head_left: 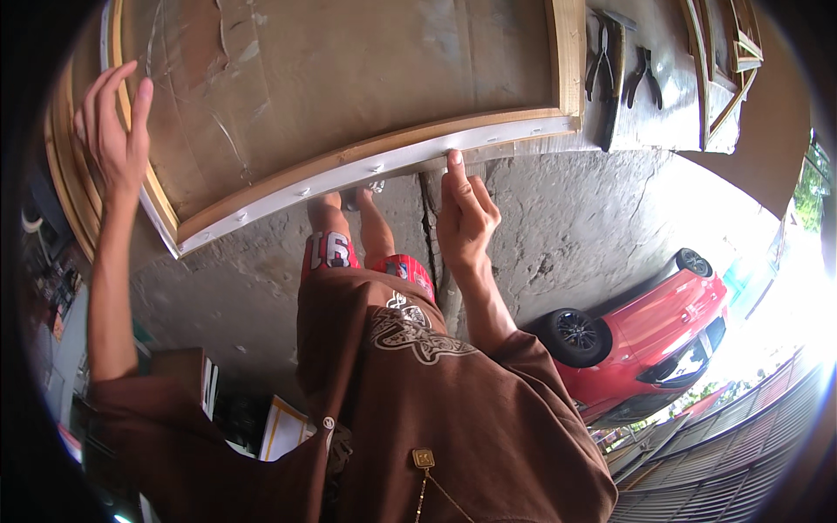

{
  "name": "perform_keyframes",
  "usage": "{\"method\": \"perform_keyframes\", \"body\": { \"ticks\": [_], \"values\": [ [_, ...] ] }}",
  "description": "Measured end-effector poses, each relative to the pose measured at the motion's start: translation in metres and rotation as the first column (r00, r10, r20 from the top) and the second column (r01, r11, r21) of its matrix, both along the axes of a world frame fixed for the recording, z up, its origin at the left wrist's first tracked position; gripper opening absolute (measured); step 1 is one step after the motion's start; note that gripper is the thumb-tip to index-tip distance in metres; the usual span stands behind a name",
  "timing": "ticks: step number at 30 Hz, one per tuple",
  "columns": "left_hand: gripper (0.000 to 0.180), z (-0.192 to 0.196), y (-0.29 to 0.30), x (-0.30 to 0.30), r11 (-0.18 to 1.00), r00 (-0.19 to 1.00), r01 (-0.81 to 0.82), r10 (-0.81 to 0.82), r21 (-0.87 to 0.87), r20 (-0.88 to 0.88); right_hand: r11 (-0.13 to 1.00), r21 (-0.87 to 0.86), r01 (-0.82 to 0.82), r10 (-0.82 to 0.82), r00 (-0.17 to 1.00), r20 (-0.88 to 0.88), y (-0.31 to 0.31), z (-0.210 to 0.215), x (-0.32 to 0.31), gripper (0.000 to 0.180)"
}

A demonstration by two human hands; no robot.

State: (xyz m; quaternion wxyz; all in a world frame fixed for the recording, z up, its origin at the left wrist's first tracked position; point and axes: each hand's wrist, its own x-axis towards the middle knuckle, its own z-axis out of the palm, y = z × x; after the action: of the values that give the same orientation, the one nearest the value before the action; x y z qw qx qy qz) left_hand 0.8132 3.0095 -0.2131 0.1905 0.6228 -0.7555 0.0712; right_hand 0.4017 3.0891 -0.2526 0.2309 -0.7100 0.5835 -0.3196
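A wooden frame (349, 148) lies on the work surface, its front side covered by a white strip (331, 177) with small raised fasteners along it. At the frame's left side, my left hand (115, 131) is raised, fingers apart and nothing in it. My right hand (466, 213) is below the front side, with one fingertip pressed against the white strip and the other fingers curled in. Whether those curled fingers hold anything is hidden.
Right of the frame lie pliers (601, 65), a hammer (615, 83) and dark-handled cutters (645, 80). More wooden frames (697, 65) are at the far right, others (71, 179) at the left. A red car (649, 331) stands on the right beyond the concrete floor (567, 218).
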Motion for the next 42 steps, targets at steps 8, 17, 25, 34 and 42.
{"method": "perform_keyframes", "body": {
  "ticks": [8,17,25,34,42],
  "values": [
    [0.053,0.003,0.014,-0.216,0.858,0.820,0.473,-0.345,0.200,-0.457,0.975,0.223,0.008,0.029,0.986,-0.162,-0.011,0.047,0.002,0.044],
    [0.045,-0.012,0.021,-0.225,0.815,0.727,0.531,-0.298,0.232,-0.618,0.991,-0.132,0.024,0.002,0.981,0.194,0.007,-0.018,0.007,0.049],
    [0.035,-0.007,0.024,-0.227,0.816,0.735,0.518,-0.273,0.256,-0.620,0.992,-0.115,0.044,-0.007,0.951,0.309,0.018,-0.018,0.011,0.044],
    [0.036,-0.015,0.024,-0.228,0.835,0.724,0.510,-0.288,0.205,-0.627,0.983,0.137,-0.125,0.150,0.970,-0.191,-0.022,0.044,-0.058,0.044],
    [0.043,-0.013,0.023,-0.226,0.804,0.714,0.547,-0.304,0.231,-0.631,0.934,0.297,-0.197,0.290,0.905,-0.312,-0.037,0.068,-0.063,0.041]
  ]
}}
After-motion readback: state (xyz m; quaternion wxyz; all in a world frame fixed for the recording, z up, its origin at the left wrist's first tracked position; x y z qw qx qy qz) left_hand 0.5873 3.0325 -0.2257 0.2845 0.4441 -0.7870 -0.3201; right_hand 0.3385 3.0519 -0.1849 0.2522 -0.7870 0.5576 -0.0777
